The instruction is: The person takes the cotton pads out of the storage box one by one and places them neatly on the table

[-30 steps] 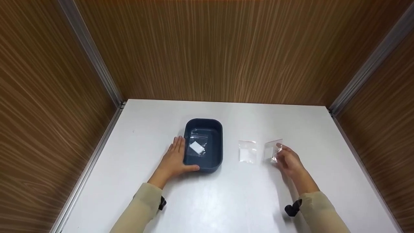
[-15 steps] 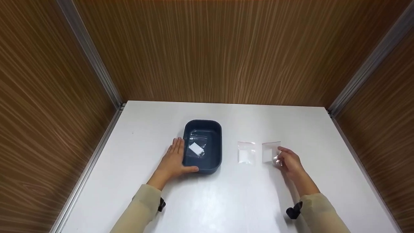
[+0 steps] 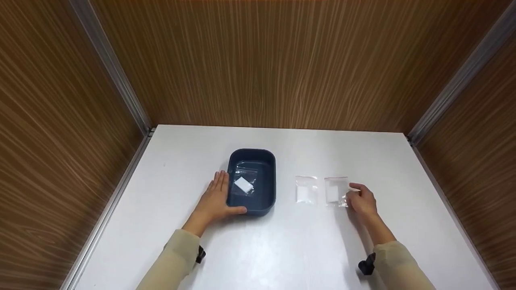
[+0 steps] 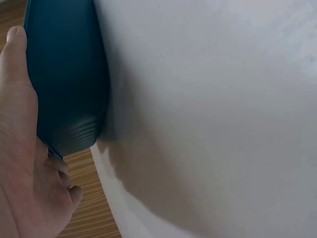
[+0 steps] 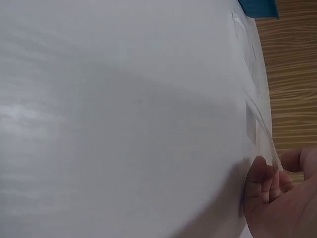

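Observation:
A dark blue rectangular box (image 3: 268,181) stands left of the table's middle. My left hand (image 3: 213,201) lies along its left side with straight fingers, the thumb reaching over the near end. In the left wrist view the palm and thumb are up against the box wall (image 4: 69,74). Inside lies a small clear zip bag with a white piece (image 3: 244,185). My right hand (image 3: 363,201) pinches the right edge of another clear zip bag (image 3: 335,191), also with a white piece in it. The right wrist view shows that bag's edge (image 5: 266,131) raised between thumb and fingers.
A similar zip bag (image 3: 306,190) lies on the white table (image 3: 258,249) between the box and the bag at my right hand. Wood-grain panels (image 3: 258,64) close off the back and both sides.
The bag at my right hand has come down from a tilted pose to lie nearly flat beside the other bag. My index finger has lifted slightly. The left hand and box stay put.

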Available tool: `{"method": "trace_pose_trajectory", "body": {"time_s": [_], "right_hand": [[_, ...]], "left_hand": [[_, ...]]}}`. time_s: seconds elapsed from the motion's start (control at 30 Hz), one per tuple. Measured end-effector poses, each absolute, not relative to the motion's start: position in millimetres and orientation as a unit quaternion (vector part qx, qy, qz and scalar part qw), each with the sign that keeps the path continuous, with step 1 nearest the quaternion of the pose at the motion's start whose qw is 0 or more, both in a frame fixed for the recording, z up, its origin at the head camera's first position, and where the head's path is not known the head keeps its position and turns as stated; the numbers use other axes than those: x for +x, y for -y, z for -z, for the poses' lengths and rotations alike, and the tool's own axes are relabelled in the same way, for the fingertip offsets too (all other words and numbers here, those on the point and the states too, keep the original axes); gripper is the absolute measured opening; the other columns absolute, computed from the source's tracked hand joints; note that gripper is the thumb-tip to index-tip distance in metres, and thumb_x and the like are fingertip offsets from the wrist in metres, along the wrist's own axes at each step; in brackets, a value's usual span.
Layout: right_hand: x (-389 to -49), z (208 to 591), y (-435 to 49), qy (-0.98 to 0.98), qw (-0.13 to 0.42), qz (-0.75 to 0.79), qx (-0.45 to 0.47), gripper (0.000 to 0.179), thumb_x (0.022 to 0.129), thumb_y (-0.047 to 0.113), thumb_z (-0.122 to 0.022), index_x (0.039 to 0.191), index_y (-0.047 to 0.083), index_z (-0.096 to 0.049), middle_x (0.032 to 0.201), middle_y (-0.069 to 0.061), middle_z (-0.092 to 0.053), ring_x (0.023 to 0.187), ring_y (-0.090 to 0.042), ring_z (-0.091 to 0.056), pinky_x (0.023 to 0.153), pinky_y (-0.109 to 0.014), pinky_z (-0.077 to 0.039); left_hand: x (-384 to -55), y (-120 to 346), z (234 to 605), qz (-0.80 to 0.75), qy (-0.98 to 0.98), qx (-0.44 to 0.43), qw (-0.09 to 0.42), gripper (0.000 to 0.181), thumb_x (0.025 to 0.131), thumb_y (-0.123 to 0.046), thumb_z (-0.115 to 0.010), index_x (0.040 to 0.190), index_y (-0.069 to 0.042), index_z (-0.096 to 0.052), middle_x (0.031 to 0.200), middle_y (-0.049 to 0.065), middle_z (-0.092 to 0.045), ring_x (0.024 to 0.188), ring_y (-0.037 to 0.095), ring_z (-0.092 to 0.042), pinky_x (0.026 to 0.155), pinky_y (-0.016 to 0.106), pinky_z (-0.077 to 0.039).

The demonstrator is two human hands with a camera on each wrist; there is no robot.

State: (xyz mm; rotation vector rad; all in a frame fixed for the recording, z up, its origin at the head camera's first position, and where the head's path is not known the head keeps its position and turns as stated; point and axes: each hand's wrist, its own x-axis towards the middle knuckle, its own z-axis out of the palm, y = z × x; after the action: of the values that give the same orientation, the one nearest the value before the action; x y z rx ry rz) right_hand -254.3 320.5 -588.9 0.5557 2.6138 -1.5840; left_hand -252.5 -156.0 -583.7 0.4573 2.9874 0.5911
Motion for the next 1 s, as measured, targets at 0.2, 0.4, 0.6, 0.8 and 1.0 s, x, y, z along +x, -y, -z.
{"method": "trace_pose_trajectory", "body": {"time_s": [0.2, 0.4, 0.6, 0.8, 1.0], "right_hand": [[-256.3, 589.6, -323.0, -0.829, 0.006, 0.527, 0.185, 0.05, 0.095, 0.016, -0.053, 0.144, 0.004, -0.05, 0.095, -0.003, -0.056, 0.075, -0.012, -0.056, 0.066, -0.023, -0.049], [-254.1, 591.8, -323.9, -0.832, -0.001, 0.522, 0.19, 0.048, 0.096, 0.015, -0.054, 0.142, 0.003, -0.051, 0.093, -0.003, -0.057, 0.073, -0.012, -0.057, 0.065, -0.023, -0.05], [-253.3, 592.4, -322.3, -0.839, -0.015, 0.508, 0.197, 0.045, 0.096, 0.016, -0.055, 0.14, 0.003, -0.054, 0.099, -0.006, -0.059, 0.076, -0.011, -0.057, 0.065, -0.021, -0.049], [-252.9, 591.0, -321.2, -0.845, -0.014, 0.495, 0.203, 0.045, 0.097, 0.018, -0.054, 0.139, 0.003, -0.054, 0.105, -0.01, -0.06, 0.079, -0.013, -0.058, 0.065, -0.021, -0.05], [-250.8, 592.0, -321.0, -0.859, -0.02, 0.468, 0.205, 0.044, 0.096, 0.021, -0.052, 0.136, 0.005, -0.057, 0.107, -0.011, -0.06, 0.08, -0.016, -0.058, 0.065, -0.023, -0.05]], "left_hand": [[-254.1, 156.5, 582.0, -0.196, -0.968, 0.153, 0.02, 0.142, 0.065, -0.087, -0.064, 0.158, 0.002, -0.005, 0.166, 0.019, 0.0, 0.155, 0.033, 0.001, 0.125, 0.045, -0.009], [-253.7, 156.6, 583.0, -0.192, -0.97, 0.148, 0.031, 0.142, 0.065, -0.086, -0.065, 0.159, 0.0, -0.002, 0.167, 0.017, 0.002, 0.155, 0.032, 0.004, 0.125, 0.044, -0.007], [-253.3, 156.5, 584.3, -0.192, -0.969, 0.151, 0.027, 0.143, 0.064, -0.089, -0.062, 0.158, 0.001, -0.003, 0.166, 0.018, 0.002, 0.155, 0.033, 0.002, 0.124, 0.045, -0.008], [-253.3, 156.0, 583.4, -0.191, -0.97, 0.146, 0.03, 0.143, 0.065, -0.089, -0.062, 0.159, 0.0, -0.001, 0.167, 0.017, 0.003, 0.155, 0.03, 0.004, 0.124, 0.043, -0.006], [-251.6, 155.5, 582.0, -0.193, -0.97, 0.148, 0.027, 0.141, 0.065, -0.087, -0.064, 0.159, 0.001, -0.004, 0.167, 0.02, -0.002, 0.155, 0.031, 0.002, 0.125, 0.045, -0.008]]}}
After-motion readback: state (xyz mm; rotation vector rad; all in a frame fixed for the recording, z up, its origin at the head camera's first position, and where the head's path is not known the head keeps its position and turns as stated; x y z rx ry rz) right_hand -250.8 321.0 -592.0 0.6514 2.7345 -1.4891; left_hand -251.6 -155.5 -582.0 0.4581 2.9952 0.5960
